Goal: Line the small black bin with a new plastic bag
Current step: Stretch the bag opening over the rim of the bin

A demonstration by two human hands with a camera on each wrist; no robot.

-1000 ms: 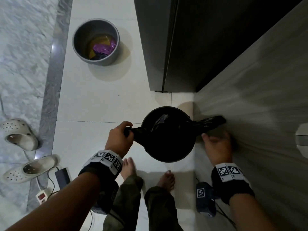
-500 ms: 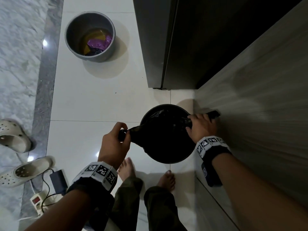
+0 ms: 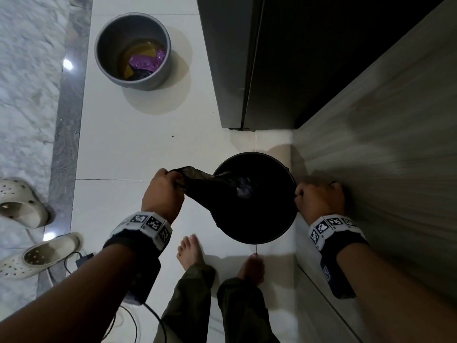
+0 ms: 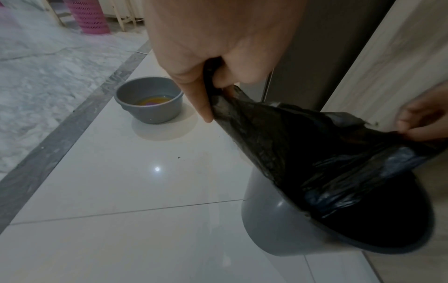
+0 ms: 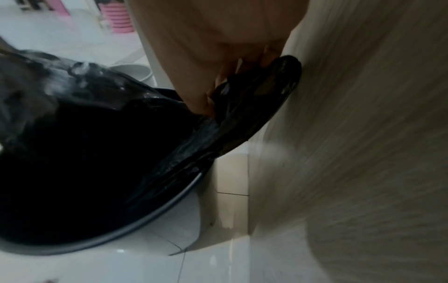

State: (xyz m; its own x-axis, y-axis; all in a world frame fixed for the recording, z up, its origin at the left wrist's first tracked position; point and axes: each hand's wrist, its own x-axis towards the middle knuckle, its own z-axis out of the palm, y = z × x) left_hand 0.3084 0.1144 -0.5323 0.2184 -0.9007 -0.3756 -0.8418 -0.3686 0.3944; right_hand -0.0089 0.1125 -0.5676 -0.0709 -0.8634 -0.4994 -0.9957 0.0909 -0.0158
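Note:
The small dark bin [image 3: 250,154] stands on white floor tile beside a wooden panel. A black plastic bag [image 3: 210,184] hangs into it and is stretched across its mouth. My left hand [image 3: 173,179] grips the bag's left edge, pulled out past the bin's left rim. My right hand [image 3: 300,194] holds the bag's right edge at the right rim, against the panel. The left wrist view shows my left hand [image 4: 213,90] pinching the bag [image 4: 315,153] above the bin's wall [image 4: 266,226]. The right wrist view shows my right hand [image 5: 218,90] curled round a bag [image 5: 254,107] handle over the rim [image 5: 155,216].
A grey bin [image 3: 103,58] with purple and yellow wrappers stands further back on the left. A dark cabinet [image 3: 272,58] and the wooden panel [image 3: 383,157] close in the bin's far and right sides. Sandals [image 3: 22,204], a charger [image 3: 84,258] and my bare feet [image 3: 190,251] are near.
My right hand has carried the bag's right edge from over the bin's mouth outward to the right rim by the panel. My left hand has drawn the left edge a little up and outward.

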